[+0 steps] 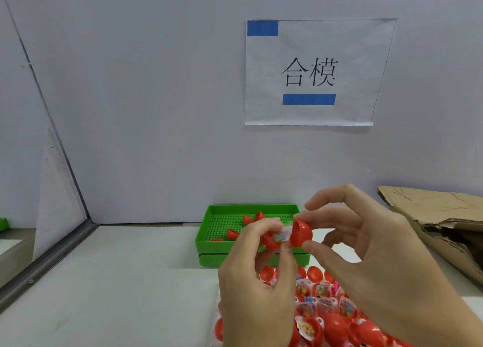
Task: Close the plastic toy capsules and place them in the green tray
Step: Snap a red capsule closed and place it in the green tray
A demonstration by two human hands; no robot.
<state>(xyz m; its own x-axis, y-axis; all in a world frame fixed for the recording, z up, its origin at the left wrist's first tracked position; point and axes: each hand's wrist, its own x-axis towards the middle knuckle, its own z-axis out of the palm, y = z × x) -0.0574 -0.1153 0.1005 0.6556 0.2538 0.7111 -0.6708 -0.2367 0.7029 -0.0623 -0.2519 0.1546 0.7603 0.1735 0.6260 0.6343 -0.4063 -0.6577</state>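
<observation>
Two bare hands show in the head view, the left hand (254,281) and the right hand (371,263). Neither wears a glove, ring, watch or bracelet. No sleeve reaches the wrists; the part of the right forearm in view is uncovered. The fingernails are short, plain and unpainted. The fingers are slender.

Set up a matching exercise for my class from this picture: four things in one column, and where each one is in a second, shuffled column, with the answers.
Things
1. green tray
2. torn cardboard
3. paper sign
4. red capsule half

Places
A. on the wall
B. pinched in the right hand
C. at the right edge of the table
D. against the wall, behind both hands

Pairs: 1-D, 2-C, 3-A, 4-B
</observation>
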